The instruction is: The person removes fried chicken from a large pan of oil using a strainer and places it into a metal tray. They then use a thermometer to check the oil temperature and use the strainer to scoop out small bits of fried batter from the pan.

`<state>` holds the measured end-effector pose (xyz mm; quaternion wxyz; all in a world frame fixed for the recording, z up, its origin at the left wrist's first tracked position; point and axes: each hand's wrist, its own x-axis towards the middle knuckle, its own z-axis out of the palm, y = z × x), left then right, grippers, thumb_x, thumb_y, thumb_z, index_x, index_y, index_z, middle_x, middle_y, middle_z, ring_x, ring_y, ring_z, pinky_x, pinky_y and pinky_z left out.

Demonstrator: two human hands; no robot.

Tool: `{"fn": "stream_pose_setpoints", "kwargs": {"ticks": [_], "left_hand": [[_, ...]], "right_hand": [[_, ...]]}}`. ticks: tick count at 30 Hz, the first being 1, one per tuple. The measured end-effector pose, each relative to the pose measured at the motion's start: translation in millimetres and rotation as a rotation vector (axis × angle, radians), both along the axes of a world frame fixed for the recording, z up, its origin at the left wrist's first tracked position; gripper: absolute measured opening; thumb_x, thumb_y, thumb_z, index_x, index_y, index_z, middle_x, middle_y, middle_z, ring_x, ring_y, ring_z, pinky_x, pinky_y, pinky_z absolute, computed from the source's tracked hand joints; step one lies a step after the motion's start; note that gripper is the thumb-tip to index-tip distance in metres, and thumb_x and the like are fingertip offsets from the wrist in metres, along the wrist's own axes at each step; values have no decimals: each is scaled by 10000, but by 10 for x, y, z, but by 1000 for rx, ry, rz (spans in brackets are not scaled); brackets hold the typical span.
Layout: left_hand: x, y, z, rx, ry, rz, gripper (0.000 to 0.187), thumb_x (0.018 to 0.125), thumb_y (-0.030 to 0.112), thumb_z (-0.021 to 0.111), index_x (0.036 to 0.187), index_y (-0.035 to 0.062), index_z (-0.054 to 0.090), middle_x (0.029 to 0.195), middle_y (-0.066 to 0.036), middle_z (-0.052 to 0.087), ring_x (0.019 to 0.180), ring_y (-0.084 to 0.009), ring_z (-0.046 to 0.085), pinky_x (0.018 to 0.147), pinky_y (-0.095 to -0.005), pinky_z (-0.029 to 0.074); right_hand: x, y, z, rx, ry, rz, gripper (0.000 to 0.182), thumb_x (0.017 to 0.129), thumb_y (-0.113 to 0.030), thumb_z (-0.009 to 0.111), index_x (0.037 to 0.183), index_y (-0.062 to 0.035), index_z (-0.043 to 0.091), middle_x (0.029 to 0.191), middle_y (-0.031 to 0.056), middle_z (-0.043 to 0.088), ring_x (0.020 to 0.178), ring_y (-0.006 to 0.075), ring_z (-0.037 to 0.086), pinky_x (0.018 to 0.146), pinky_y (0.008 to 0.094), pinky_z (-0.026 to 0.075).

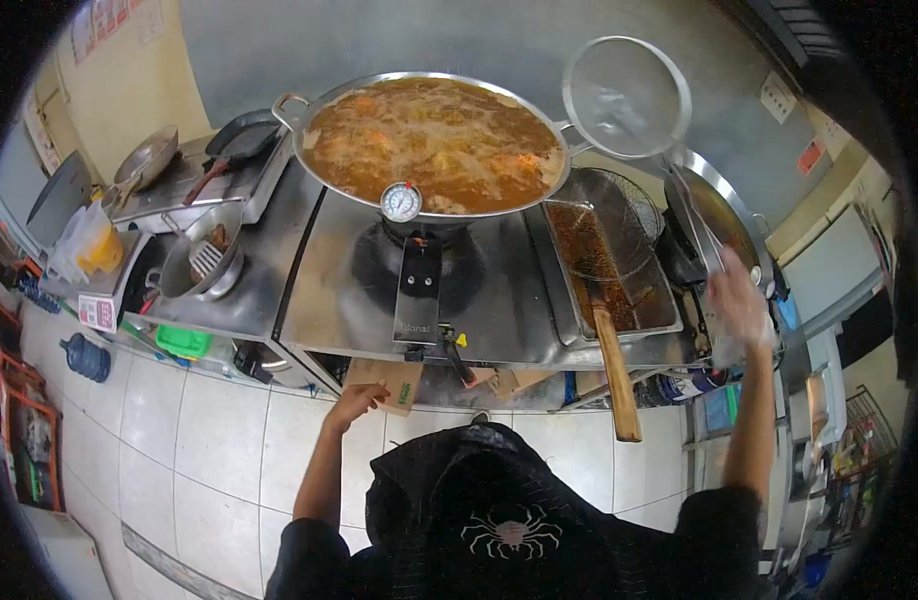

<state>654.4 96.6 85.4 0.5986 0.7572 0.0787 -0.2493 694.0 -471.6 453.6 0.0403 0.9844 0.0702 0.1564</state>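
My right hand [737,300], in what looks like a clear plastic glove, is closed around the long wire handle of a round fine-mesh strainer [627,98]. The strainer is raised beside the right rim of a wide two-handled pan [297,150], which holds bubbling brown oil with orange pieces in it. A dial thermometer [401,202] sits at the pan's front rim. My left hand [359,402] hangs low in front of the stove's edge, fingers loosely bent, with nothing seen in it.
Right of the burner, a steel tray [669,322] of brown bits supports a wooden-handled wire skimmer [619,385]. Another large pot [724,180] stands behind my right hand. At left are a steel bowl with a slotted spatula [207,258], frying pans [241,140] and a scale [101,308].
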Motion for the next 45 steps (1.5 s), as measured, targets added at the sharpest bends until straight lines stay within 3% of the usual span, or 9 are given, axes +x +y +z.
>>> {"fn": "stream_pose_setpoints", "kwargs": {"ticks": [1, 3, 8, 11, 14, 16, 22, 29, 45], "left_hand": [[-17, 63, -99, -27, 3, 44, 498, 852, 506, 499, 926, 48, 678, 796, -50, 622, 698, -137, 533, 598, -269, 410], [-93, 244, -334, -62, 30, 105, 491, 855, 486, 509, 1041, 49, 635, 857, -54, 625, 707, -140, 551, 593, -274, 421], [-772, 639, -1158, -32, 226, 395, 490, 830, 495, 532, 1091, 88, 608, 886, -76, 637, 694, -146, 556, 601, -286, 446], [-1519, 771, -1611, -103, 385, 598, 366, 811, 432, 603, 1001, 119, 599, 803, -40, 633, 583, -118, 533, 486, -265, 400], [-2370, 736, -1927, -48, 586, 756, 343, 839, 392, 568, 1024, 103, 592, 834, -64, 632, 581, -132, 526, 466, -285, 392], [-2955, 596, -1968, -45, 663, 825, 395, 846, 427, 533, 1053, 95, 581, 883, -79, 630, 679, -182, 557, 595, -350, 435], [-4048, 230, -2291, -175, 915, 900, 408, 853, 376, 505, 1125, 72, 519, 992, -81, 590, 807, -226, 565, 735, -396, 444], [-3454, 354, -2144, -254, 725, 877, 405, 848, 383, 521, 1128, 90, 515, 977, -85, 591, 791, -214, 561, 700, -379, 437], [-3154, 631, -1624, -68, 696, 857, 470, 837, 384, 540, 1203, 96, 483, 987, -87, 612, 779, -209, 570, 673, -396, 437]], "right_hand": [[102, 427, 435, 26, 216, -109, 347, 931, -216, 413, 1226, -40, 460, 1003, 117, 573, 852, 265, 564, 760, 353, 472], [624, 353, 394, -200, -99, 195, 259, 857, -211, 430, 1042, -33, 469, 894, 224, 597, 857, 370, 592, 750, 472, 454], [1674, 812, 542, -400, 31, 129, 356, 856, -260, 461, 1084, 4, 536, 1206, 153, 532, 984, 310, 589, 861, 391, 478], [2108, 1192, 558, -495, 685, -157, 354, 853, -260, 469, 1057, 22, 529, 965, 129, 627, 760, 281, 644, 645, 355, 532], [2176, 1419, 499, -581, 891, 279, 238, 854, -214, 482, 920, 10, 528, 601, 108, 557, 484, 191, 544, 460, 322, 480], [1901, 1742, 584, 616, 1221, -488, 188, 893, -210, 477, 807, -56, 542, 548, -2, 469, 403, 78, 443, 367, 221, 399], [1549, 2040, 448, 772, 1260, -212, 165, 921, -238, 491, 866, -87, 526, 530, -73, 402, 368, 4, 342, 317, 163, 290], [1495, 2164, 69, 1221, 1185, -65, 124, 927, -206, 508, 875, -93, 502, 562, -88, 423, 388, -14, 347, 323, 169, 289], [1233, 2095, 28, 1320, 915, -41, 101, 905, -209, 538, 885, -134, 474, 550, -80, 438, 367, -3, 340, 310, 162, 297]]}}
